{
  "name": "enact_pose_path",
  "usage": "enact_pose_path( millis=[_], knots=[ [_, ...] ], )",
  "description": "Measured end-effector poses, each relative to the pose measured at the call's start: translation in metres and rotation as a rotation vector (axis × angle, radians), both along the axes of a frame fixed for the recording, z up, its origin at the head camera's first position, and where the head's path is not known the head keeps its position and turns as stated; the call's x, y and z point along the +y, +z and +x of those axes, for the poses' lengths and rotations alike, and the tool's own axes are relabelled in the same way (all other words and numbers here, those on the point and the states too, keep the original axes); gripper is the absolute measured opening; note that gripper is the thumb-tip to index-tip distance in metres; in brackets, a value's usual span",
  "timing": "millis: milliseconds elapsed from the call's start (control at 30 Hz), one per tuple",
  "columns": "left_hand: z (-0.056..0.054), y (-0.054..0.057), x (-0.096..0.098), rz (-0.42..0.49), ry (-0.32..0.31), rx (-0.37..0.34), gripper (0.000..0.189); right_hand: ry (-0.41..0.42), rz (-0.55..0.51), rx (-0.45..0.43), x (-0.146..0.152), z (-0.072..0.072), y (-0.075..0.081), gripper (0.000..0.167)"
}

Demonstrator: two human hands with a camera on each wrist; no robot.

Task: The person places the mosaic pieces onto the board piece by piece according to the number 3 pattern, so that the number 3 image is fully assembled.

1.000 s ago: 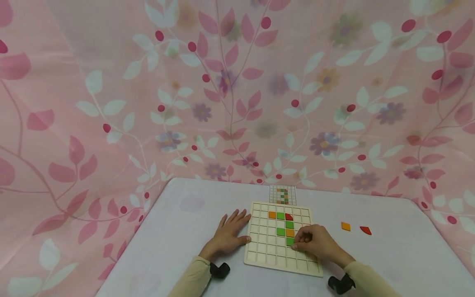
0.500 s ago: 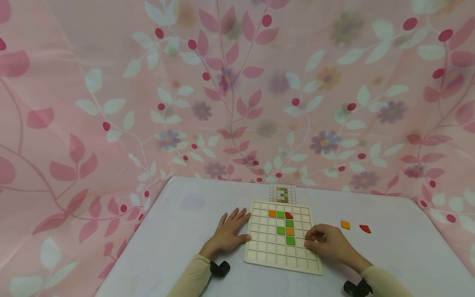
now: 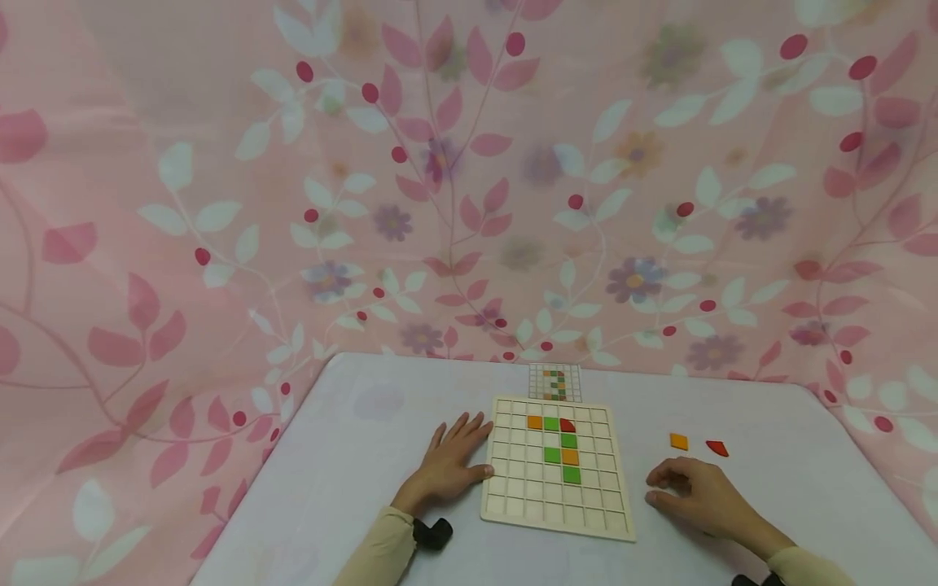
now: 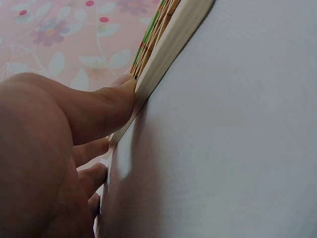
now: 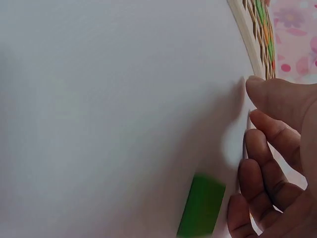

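A pale wooden grid board [image 3: 516, 496] lies on the table, with orange, green and red tiles in its squares. The lowest green tile [image 3: 572, 474] sits below an orange tile [image 3: 570, 456]. My left hand [image 3: 449, 464] rests at the board's left edge, fingers spread and thumb touching its side. My right hand [image 3: 696, 495] hovers over the cloth right of the board, fingers loosely bent, with nothing seen between them. Beside it in the right wrist view lies a loose green tile [image 5: 202, 206], mostly hidden under the hand in the head view.
A loose orange tile [image 3: 679, 441] and a red quarter-round tile [image 3: 717, 448] lie beyond my right hand. Behind the board is a printed pattern card [image 3: 538, 382]. White cloth covers the table [image 3: 352, 456]; a pink floral curtain [image 3: 469, 203] hangs at its far edge.
My right hand has moved right, from the lowest green tile off the board to the cloth. That tile stays in its square. The left hand has kept its place.
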State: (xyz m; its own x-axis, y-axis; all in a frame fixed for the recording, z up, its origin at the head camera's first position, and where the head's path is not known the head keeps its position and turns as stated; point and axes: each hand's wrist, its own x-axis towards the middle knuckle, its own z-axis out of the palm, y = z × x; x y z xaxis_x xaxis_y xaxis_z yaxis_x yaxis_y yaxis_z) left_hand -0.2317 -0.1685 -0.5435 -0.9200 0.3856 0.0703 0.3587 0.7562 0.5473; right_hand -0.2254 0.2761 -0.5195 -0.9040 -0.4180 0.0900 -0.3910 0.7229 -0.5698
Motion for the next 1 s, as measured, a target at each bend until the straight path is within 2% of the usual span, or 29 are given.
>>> enact_pose_path(
  millis=[300,400,567,733,900,1000],
  knots=[
    [0.000,0.002,-0.001,-0.019,0.005,-0.001,0.075,0.057,0.039,-0.091,0.037,0.006,0.003,0.032],
    [0.001,0.002,-0.001,-0.026,0.003,0.001,0.075,0.091,0.019,-0.077,0.047,0.011,0.004,0.034],
    [0.001,-0.001,-0.001,0.001,0.002,0.014,0.075,0.101,-0.005,-0.043,0.059,0.019,0.004,0.033],
    [0.001,-0.006,-0.001,0.025,-0.008,0.024,0.076,0.031,-0.005,-0.029,0.068,0.031,-0.001,0.029],
    [-0.001,-0.005,-0.002,0.011,-0.006,0.026,0.076,-0.068,0.016,-0.023,0.069,0.042,-0.005,0.027],
    [0.000,-0.004,-0.002,0.001,-0.007,0.021,0.075,-0.089,0.020,-0.019,0.071,0.047,-0.007,0.030]
  ],
)
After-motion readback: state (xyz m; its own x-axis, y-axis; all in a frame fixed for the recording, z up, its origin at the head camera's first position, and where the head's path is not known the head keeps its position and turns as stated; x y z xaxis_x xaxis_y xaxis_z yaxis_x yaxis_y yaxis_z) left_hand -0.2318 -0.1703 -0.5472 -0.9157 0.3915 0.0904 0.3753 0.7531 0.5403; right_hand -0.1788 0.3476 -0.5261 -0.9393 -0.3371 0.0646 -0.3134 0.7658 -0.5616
